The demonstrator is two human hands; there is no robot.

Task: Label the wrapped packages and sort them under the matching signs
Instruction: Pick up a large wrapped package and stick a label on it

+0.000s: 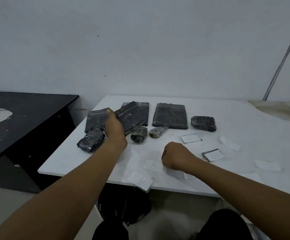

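Note:
Several dark plastic-wrapped packages lie at the back of the white table point(236, 122). My left hand point(114, 126) grips a flat dark package point(132, 116), lifted and tilted over another flat one point(95, 119). A large flat package point(169, 116) and a small block point(203, 123) lie to the right. Small wrapped lumps point(139, 135) point(158, 131) point(91, 139) sit in front. My right hand point(174, 156) rests as a fist on the table beside a paper slip marked A point(152, 165). What its fingers hold is hidden. A small package carries a paper label point(213, 154).
More paper slips lie about: one marked A point(140, 180) overhanging the front edge, one marked D point(190, 138), others at right point(230, 143) point(267, 165). A black table point(28, 115) stands to the left. A dark bag point(123, 207) sits on the floor below.

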